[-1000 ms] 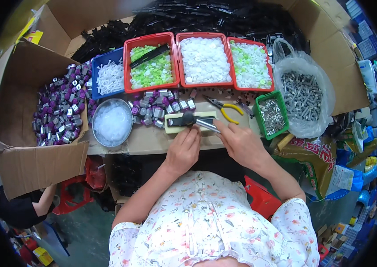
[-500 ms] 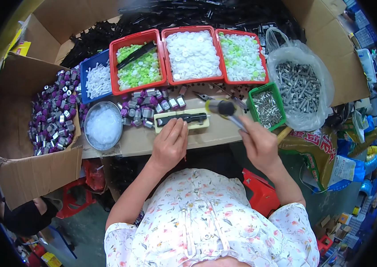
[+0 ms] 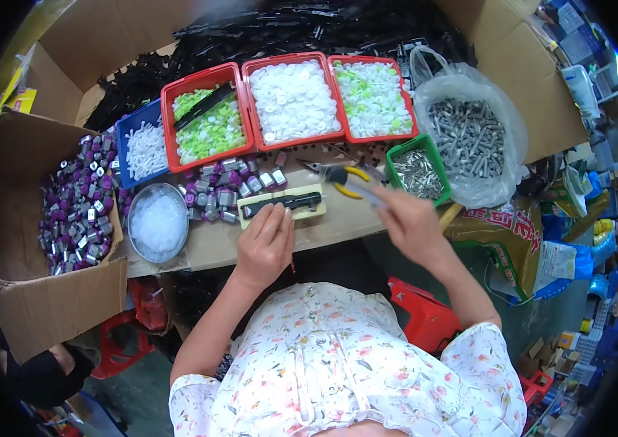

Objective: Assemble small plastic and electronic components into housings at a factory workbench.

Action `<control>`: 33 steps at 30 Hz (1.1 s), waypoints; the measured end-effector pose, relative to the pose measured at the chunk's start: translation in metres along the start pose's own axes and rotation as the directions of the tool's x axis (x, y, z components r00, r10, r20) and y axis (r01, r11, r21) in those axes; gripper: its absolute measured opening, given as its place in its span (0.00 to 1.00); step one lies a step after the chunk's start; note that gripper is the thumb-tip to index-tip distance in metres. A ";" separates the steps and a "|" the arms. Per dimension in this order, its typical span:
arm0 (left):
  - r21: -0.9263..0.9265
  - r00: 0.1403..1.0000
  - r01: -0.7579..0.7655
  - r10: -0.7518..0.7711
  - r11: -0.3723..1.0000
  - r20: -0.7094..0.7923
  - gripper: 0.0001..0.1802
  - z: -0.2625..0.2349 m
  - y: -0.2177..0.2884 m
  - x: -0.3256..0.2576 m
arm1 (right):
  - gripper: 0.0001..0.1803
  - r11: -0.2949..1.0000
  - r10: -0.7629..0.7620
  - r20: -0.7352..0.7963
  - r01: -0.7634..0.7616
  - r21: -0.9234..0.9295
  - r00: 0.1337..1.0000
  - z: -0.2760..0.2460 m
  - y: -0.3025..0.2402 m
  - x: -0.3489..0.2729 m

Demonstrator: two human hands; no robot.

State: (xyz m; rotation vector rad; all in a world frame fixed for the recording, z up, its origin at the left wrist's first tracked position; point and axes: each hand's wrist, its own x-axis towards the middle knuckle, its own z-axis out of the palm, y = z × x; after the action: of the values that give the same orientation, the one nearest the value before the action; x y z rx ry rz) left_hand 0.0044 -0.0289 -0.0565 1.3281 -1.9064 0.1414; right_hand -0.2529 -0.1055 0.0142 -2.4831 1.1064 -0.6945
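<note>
A long black plastic part [image 3: 303,199] lies in a cream block-shaped holder [image 3: 312,213] near the table's front edge. My left hand [image 3: 265,244] rests at the holder's front, its fingers pressed together on the black part. My right hand [image 3: 412,224] is closed round the handle of a hammer [image 3: 335,175], which is smeared by motion. The hammer's dark head hangs just beyond the holder's right end. Behind it, partly covered, are pliers with yellow grips [image 3: 357,173].
Behind stand red bins of green and white caps [image 3: 210,138], white caps [image 3: 294,102] and mixed caps [image 3: 374,98]. Right are a green bin of metal pins [image 3: 418,173] and a bag of metal pieces [image 3: 469,138]. Purple-and-silver pieces [image 3: 221,188] and a bowl [image 3: 157,222] are left.
The hammer head has swung left, closer to the holder's right end. My left hand stays on the black part. The whole view has shifted slightly, so the bins appear farther left.
</note>
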 end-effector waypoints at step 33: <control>-0.823 0.591 0.565 -0.669 -0.056 0.451 0.20 -0.035 -0.004 0.026 | 0.08 0.957 0.045 0.161 0.003 -0.289 0.986 0.055 0.007 0.052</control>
State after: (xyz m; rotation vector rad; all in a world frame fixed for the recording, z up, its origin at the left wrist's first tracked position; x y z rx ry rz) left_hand 0.0232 -0.0326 -0.0173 1.0748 -0.6721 -1.2489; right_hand -0.1962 -0.1438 -0.0190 -2.7055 1.2437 -0.3287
